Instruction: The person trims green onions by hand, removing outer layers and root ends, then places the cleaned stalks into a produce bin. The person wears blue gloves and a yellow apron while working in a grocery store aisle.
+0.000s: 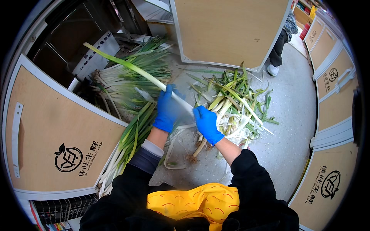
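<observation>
A long leek or large green onion (138, 70) slants between my hands, its pale stem low on the right and its green end up on the left. My left hand (167, 108), in a blue glove, is closed around the stem. Gripping the stem's lower white end is my right hand (207, 124), also gloved in blue. Behind my left hand lies a heap of green onions (130, 75). More long green onions (137, 130) lie beside my left forearm. Stripped leaves and root ends form a loose pile (234, 101) on the floor, right of my right hand.
An open wooden cabinet door (66, 115) stands at left, another wooden panel (228, 29) at the top. A white printed box (96, 55) sits behind the onions. Wooden cabinets (335, 78) line the right side. A person's leg and shoe (273, 69) show at upper right, near a red fire extinguisher (304, 31).
</observation>
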{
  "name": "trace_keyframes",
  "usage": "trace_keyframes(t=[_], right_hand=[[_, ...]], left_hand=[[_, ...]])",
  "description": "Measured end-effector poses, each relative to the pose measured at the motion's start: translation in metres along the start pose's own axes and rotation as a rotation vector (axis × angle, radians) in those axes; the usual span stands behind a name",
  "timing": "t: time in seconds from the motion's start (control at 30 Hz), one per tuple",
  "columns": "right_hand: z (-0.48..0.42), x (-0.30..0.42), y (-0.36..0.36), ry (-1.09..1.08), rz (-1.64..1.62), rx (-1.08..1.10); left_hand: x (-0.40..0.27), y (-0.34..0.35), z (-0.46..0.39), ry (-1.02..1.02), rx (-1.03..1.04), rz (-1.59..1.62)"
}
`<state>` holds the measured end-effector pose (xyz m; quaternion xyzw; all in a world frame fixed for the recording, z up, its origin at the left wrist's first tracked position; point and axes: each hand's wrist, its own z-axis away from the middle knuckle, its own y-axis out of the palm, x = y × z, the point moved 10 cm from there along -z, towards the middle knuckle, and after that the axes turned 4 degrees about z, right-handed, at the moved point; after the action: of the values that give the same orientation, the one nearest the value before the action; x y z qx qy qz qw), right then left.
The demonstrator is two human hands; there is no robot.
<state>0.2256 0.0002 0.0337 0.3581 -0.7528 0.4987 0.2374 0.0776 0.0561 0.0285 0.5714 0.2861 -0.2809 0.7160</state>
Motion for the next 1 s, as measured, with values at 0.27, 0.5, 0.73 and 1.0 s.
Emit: trace_keyframes(t=[0.27, 0.5, 0.73, 1.0], right_hand=[[0.002, -0.031, -0.004, 0.023, -0.157, -0.239], [0.004, -0.089, 0.01, 0.184, -0.404, -0.236], [-0.015, -0.065, -0.038, 0.026, 0.13, 0.031], [-0.016, 0.012, 0.005, 0.15, -0.347, 0.222]], left_hand=[[0.005, 0.006, 0.0, 0.035, 0.073, 0.08], [0.006, -0.004, -0.008, 0.02, 0.106, 0.163], [-0.02, -0.005, -0.012, 0.095, 0.133, 0.075], [0.009, 0.015, 0.001, 0.045, 0.162, -0.05]])
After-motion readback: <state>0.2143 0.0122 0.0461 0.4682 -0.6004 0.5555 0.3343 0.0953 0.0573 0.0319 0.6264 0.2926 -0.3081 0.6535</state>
